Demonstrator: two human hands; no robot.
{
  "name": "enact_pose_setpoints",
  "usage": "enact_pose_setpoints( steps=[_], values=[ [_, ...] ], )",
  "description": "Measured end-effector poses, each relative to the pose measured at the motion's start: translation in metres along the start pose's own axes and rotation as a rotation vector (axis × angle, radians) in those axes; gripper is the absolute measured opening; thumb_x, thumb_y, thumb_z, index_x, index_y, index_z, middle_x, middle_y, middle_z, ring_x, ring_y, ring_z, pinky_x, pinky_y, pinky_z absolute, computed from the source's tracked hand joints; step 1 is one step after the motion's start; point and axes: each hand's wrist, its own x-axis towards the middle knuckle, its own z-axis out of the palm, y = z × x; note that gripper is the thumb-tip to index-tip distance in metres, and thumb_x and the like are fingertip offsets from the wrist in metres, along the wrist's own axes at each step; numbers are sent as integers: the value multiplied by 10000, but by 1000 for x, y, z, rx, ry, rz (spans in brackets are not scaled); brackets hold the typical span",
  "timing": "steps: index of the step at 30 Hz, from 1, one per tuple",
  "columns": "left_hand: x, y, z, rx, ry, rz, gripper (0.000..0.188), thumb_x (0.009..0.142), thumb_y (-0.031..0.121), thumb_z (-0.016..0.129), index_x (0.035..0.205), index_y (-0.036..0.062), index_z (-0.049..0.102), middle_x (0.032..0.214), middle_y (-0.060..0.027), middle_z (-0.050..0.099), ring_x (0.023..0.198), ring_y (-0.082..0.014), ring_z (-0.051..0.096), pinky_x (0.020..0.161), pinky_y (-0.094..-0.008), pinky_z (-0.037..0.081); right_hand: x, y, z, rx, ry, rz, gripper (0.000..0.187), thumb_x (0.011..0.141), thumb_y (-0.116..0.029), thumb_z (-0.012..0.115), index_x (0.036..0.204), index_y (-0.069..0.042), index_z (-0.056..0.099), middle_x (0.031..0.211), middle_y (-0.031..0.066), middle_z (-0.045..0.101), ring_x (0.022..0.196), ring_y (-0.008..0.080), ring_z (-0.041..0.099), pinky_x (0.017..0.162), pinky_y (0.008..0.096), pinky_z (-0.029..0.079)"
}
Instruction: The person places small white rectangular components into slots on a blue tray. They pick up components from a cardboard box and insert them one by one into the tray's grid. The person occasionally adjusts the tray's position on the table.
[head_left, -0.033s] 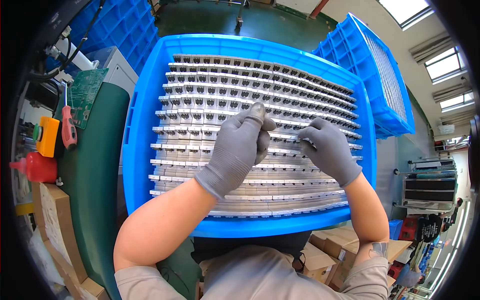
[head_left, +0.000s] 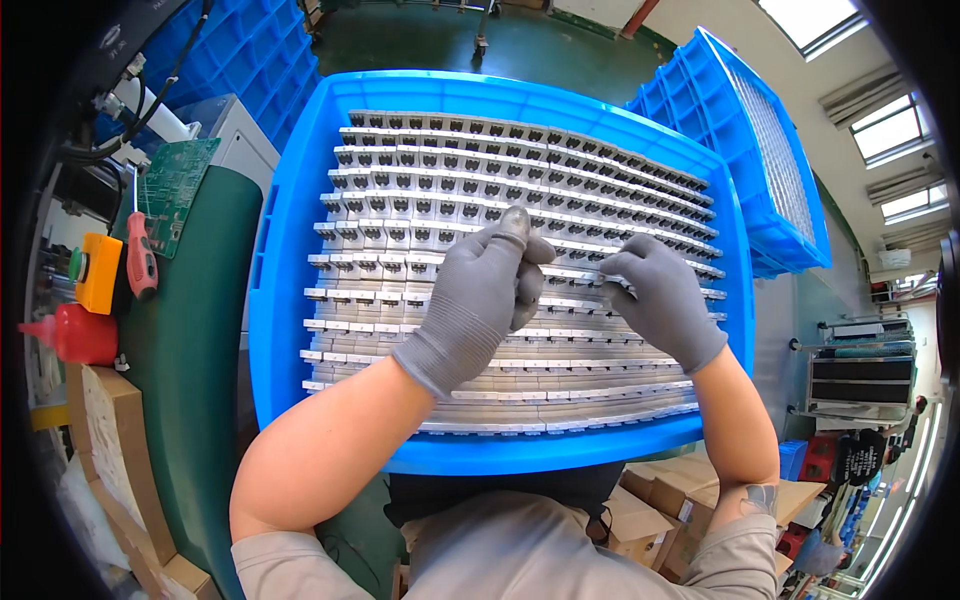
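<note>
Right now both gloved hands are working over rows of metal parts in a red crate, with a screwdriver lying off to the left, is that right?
Not quite: the crate is blue, not red, as the head view shows. The rest holds: the left hand and right hand, both in grey gloves, are over the rows of metal parts, and a red-handled screwdriver lies off to the left.

Single head-worn fisheye view, looking steeply down from above the chest at close range. Blue crate [head_left: 290, 300] filling the frame centre, forearms entering from the lower edge, straight edges bowing toward the dark rim. Green bench [head_left: 195, 330] at left, skylights at upper right.
</note>
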Motion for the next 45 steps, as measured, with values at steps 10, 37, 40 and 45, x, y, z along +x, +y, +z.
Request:
enact_pose_setpoints(
  steps=[10, 37, 40, 45],
  values=[
    [-6, -17, 7, 168, -62, -219, 663, 1047, 621, 326, 862, 55, 617, 615, -13, 530, 468, -88, 459, 417, -236, 366, 13, -81, -20, 301, -86, -24, 170, 795, -104, 724, 951, -39, 711, 819, 114, 633, 712, 294, 647, 656, 395, 528],
    [-14, -7, 10, 50, -147, -241, 582, 1084, 539, 305, 877, 65, 572, 632, -41, 512, 498, -115, 438, 462, -250, 351, -2, -57, 14, 1432, 26, 371, 114, 961, -7, 606, 1060, 32, 645, 866, 56, 658, 765, 112, 665, 651, 265, 542],
    [-14, -15, 14, 26, -115, -259, 576, 1078, 545, 329, 860, 63, 556, 637, -40, 512, 503, -119, 443, 461, -252, 356, -1, -68, 16, 1215, 105, 253, 91, 982, -30, 578, 1028, 27, 632, 870, 68, 659, 745, 110, 665, 663, 266, 552],
    [-19, -14, 11, 39, -154, -90, 557, 1067, 562, 353, 826, 87, 515, 630, -31, 493, 498, -116, 445, 447, -256, 355, 2, -77, 8, 1413, 51, 368, 107, 1000, -48, 543, 1048, 28, 601, 854, 79, 655, 734, 123, 662, 673, 269, 555]
  ],
)
